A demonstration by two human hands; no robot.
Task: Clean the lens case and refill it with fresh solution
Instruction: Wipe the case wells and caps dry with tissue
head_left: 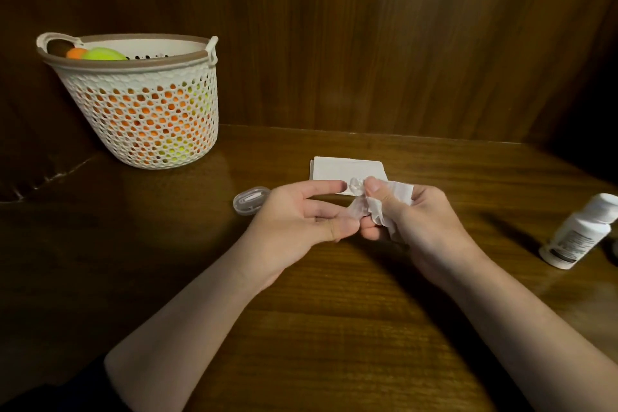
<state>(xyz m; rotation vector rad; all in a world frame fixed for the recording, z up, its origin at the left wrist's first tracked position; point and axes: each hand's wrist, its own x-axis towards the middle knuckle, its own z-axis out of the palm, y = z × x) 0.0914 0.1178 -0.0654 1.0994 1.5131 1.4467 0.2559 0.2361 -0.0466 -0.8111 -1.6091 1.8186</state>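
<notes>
A small clear lens case (356, 199) is held above the table between my two hands. My left hand (301, 214) pinches its lower end with thumb and fingers, the index finger stretched out toward the top. My right hand (411, 217) grips a crumpled white tissue (384, 207) and presses it against the case with the thumb. A clear oval lid or container (250, 202) lies on the table just left of my left hand. The white solution bottle (580, 232) stands tilted in view at the far right.
A folded white tissue (347, 169) lies flat on the wooden table (334, 294) behind my hands. A white perforated basket (143, 77) with orange and green balls stands at the back left. Wooden panel walls close the back and sides.
</notes>
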